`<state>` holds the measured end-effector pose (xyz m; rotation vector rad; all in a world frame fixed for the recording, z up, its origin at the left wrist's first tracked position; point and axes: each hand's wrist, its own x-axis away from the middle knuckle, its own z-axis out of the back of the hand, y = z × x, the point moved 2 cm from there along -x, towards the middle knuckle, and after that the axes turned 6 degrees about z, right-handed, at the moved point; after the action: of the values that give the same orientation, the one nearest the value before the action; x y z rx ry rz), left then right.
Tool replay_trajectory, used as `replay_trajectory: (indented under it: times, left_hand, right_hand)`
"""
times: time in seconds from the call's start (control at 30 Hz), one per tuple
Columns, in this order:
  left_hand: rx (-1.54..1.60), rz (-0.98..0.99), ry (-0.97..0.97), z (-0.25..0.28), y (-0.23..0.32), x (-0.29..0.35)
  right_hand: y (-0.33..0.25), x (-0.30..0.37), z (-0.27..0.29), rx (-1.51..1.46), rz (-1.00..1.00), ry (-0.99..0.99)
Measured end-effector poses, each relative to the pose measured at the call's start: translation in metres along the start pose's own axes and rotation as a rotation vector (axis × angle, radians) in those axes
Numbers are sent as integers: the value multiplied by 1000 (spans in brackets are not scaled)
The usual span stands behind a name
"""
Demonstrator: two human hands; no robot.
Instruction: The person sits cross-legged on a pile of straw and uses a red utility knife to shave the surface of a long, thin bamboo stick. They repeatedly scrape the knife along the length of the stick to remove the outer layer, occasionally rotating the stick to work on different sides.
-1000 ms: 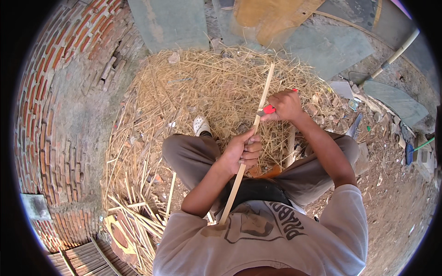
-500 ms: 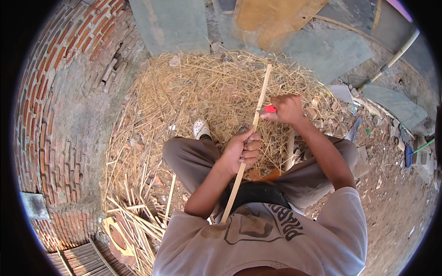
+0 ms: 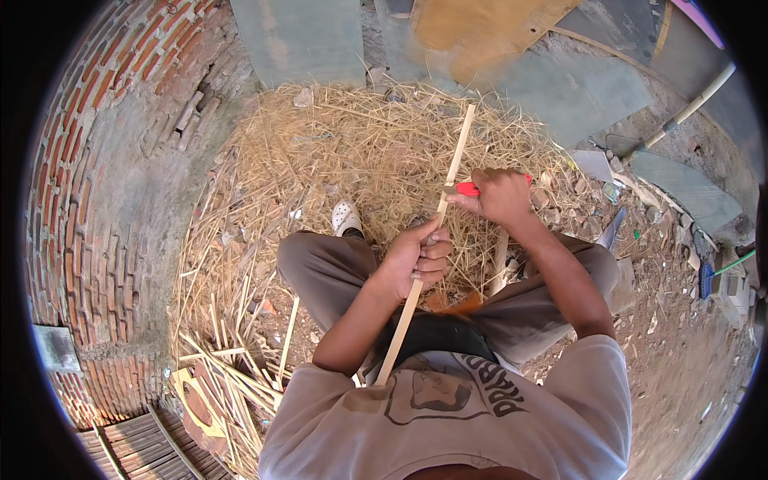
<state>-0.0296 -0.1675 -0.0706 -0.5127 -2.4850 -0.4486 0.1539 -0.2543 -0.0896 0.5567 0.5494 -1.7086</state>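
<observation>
A long, pale bamboo strip slants from my chest up and away over the straw. My left hand is wrapped around it near its middle. To the right, my right hand is closed on a red-handled knife. The knife's short blade lies against the strip, a little beyond my left hand. Its cutting edge is too small to make out, and my fingers cover most of the handle.
Straw-like shavings cover the ground in front of me. A pile of cut strips lies at lower left, near a brick wall. Grey sheets are at the back. A blue brush lies at far right.
My right hand and the knife have shifted slightly; more of the red handle shows behind the fist. My left hand keeps its hold on the bamboo strip.
</observation>
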Motion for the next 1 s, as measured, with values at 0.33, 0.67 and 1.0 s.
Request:
replay_trajectory:
  times: [0.33,0.67,1.0]
  left_hand:
    - [5,93,-55,2,-25,-1]
    - [-71,140,61,5,-35,-6]
    - [-233,117,264,-3,-37,-9]
  right_hand:
    - [26,-6,4,-8,435,117]
    - [35,-30,21,-11,847,-193]
    - [35,-31,25,-39,682,-659]
